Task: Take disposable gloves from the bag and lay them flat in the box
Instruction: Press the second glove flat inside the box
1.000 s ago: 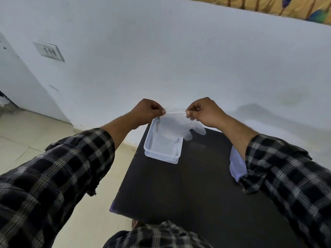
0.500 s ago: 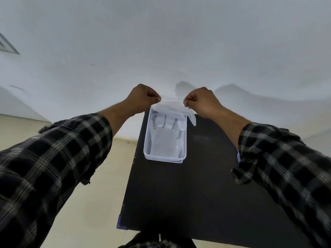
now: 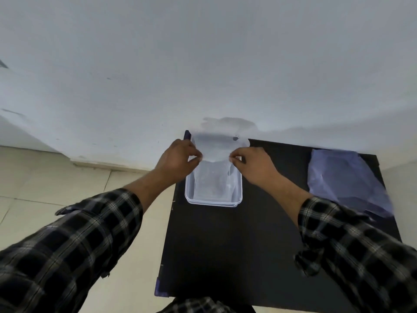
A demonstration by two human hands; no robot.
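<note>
left hand [image 3: 178, 158]: your fingers are pinched on the left edge of the glove [image 3: 220, 146], just over the box's left wall.
right hand [image 3: 252, 162]: your fingers are pinched on the glove's right edge, over the right wall.
glove: thin clear film stretched between your two hands, its far part draped past the box's far rim toward the wall, its near part hanging down into the box.
box [image 3: 213, 201]: clear plastic, at the far left of the black table [image 3: 225, 245]; something filmy already lies in it, though you cannot count layers from here.
bag [image 3: 345, 177]: pale, crumpled, flat on the table at your right, well apart from the box.
risk, overhang: if you let go now, the far part would likely stay draped over the rim, not flat.
risk, creasing: the film is light and clingy; it may stick to your fingertips and bunch as you release.
risk, box shift: the box sits near the table's left edge; a pull could nudge it.
writing: no brand, label or text is readable anywhere.
</note>
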